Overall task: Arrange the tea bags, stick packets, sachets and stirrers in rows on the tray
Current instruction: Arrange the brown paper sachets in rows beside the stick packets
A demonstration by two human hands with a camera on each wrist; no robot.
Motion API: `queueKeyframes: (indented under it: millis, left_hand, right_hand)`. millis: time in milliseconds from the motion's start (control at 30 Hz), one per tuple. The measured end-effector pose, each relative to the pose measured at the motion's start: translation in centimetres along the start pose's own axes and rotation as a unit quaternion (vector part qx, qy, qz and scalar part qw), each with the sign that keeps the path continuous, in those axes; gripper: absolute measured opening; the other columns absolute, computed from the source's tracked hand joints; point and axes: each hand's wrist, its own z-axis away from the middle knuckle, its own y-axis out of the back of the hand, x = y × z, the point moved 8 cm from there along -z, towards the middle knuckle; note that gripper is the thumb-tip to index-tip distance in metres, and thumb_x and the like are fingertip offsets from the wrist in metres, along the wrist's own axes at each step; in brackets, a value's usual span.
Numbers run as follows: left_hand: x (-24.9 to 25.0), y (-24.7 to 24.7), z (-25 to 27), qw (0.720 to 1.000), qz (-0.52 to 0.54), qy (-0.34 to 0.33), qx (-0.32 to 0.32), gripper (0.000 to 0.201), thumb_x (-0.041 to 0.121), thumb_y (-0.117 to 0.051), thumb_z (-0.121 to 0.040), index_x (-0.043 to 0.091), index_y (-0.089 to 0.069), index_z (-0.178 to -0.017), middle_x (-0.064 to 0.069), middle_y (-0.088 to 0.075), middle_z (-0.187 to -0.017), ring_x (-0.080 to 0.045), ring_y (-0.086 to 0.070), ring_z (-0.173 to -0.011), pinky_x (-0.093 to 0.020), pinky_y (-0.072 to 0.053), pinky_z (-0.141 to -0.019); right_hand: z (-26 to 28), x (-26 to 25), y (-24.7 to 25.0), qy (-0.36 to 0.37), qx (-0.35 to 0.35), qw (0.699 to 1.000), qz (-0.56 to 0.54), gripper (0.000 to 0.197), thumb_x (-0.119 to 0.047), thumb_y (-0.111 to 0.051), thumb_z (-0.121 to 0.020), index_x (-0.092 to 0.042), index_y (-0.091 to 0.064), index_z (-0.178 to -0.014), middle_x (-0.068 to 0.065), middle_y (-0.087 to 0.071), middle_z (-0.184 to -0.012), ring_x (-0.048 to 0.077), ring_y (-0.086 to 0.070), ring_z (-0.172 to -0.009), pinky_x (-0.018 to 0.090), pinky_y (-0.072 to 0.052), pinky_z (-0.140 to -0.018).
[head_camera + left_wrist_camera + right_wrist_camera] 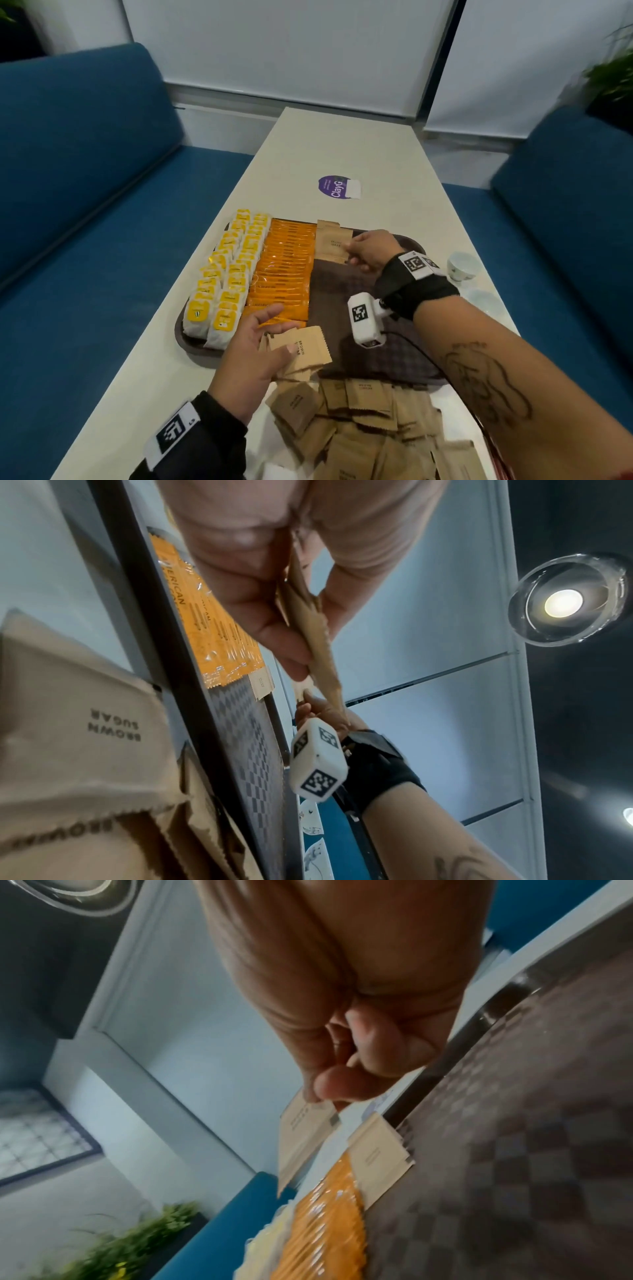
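Note:
A dark checkered tray (346, 284) holds two rows of yellow-tagged tea bags (226, 274) and a row of orange stick packets (284, 270). At its far end my right hand (352, 251) pinches a brown sugar sachet (334, 245) just above another sachet (380, 1153) lying beside the sticks. The right wrist view shows the thumb and fingers (329, 1093) nipping the held sachet's (301, 1139) edge. At the tray's near edge my left hand (270, 339) grips a small stack of brown sachets (301, 349), thumb on top. A loose pile of sachets (370, 421) lies on the table below. No stirrers show.
A white patterned cup (461, 266) stands on the table right of the tray. A purple sticker (334, 186) lies farther along the pale table (342, 144). Blue sofas (85, 171) flank both sides. The tray's right half (394, 349) is bare checkered surface.

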Motion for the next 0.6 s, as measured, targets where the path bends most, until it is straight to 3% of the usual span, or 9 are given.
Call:
queueKeyframes:
  millis: [100, 167, 233, 333, 467, 600]
  left_hand:
    - [-0.3, 0.0, -0.4, 1.0, -0.015, 0.002, 0.006, 0.043, -0.011, -0.057, -0.084, 0.026, -0.055, -0.106, -0.001, -0.067, -0.105, -0.017, -0.067, -0.092, -0.031, -0.055, -0.064]
    - [-0.4, 0.1, -0.6, 1.0, -0.018, 0.004, 0.011, 0.042, -0.011, -0.056, -0.084, 0.026, -0.057, -0.104, -0.001, -0.067, -0.104, -0.016, -0.067, -0.091, -0.028, -0.055, -0.061]
    - [-0.5, 0.1, -0.9, 1.0, -0.02, 0.004, 0.015, 0.04, -0.011, -0.056, -0.084, 0.024, -0.058, -0.103, -0.002, -0.067, -0.104, -0.015, -0.067, -0.09, -0.025, -0.054, -0.058]
    - [-0.6, 0.2, -1.2, 1.0, -0.02, 0.002, 0.02, 0.039, -0.011, -0.056, -0.083, 0.023, -0.059, -0.102, -0.003, -0.066, -0.104, -0.016, -0.066, -0.089, -0.022, -0.053, -0.056]
    - [-0.6, 0.4, -1.3, 1.0, -0.022, 0.003, 0.02, 0.038, -0.011, -0.056, -0.083, 0.022, -0.059, -0.102, -0.003, -0.066, -0.104, -0.016, -0.067, -0.09, -0.021, -0.054, -0.058]
    - [-0.8, 0.6, -1.3, 0.999, -0.03, 0.001, 0.021, 0.038, -0.01, -0.057, -0.083, 0.022, -0.06, -0.103, -0.003, -0.067, -0.104, -0.016, -0.067, -0.091, -0.025, -0.055, -0.062]
  right_hand:
    - [-2.4, 0.2, -0.5, -0.042, -0.02, 0.997, 0.064, 0.016, -0.014, -0.049, -0.098, -0.004, -0.058, -0.089, 0.006, -0.049, -0.062, 0.004, -0.036, -0.02, 0.013, -0.029, -0.028]
    - [-3.9, 0.6, -1.0, -0.052, -0.025, 0.992, 0.114, 0.021, -0.016, -0.046, -0.1, -0.004, -0.059, -0.089, 0.005, -0.051, -0.062, 0.004, -0.038, -0.021, 0.017, -0.034, -0.035]
    - [-5.4, 1.0, -1.6, -0.062, -0.03, 0.987, 0.148, 0.027, -0.018, -0.045, -0.1, -0.007, -0.054, -0.077, 0.004, -0.052, -0.062, 0.006, -0.044, -0.031, 0.019, -0.035, -0.044]
    - [-7.1, 2.0, -2.8, -0.104, -0.059, 0.975, 0.187, 0.03, -0.025, -0.042, -0.101, -0.012, -0.047, -0.074, 0.002, -0.052, -0.064, 0.01, -0.044, -0.049, 0.021, -0.036, -0.053]
    - [-8.4, 2.7, -3.0, -0.133, -0.039, 0.968, 0.21, 0.033, -0.037, -0.043, -0.099, -0.013, -0.046, -0.077, -0.002, -0.052, -0.061, 0.01, -0.045, -0.05, 0.023, -0.038, -0.059]
    - [-9.6, 3.1, -2.8, -0.101, 0.0, 0.974, 0.204, 0.038, -0.042, -0.04, -0.099, -0.014, -0.045, -0.073, -0.002, -0.053, -0.071, 0.012, -0.046, -0.061, 0.028, -0.041, -0.084]
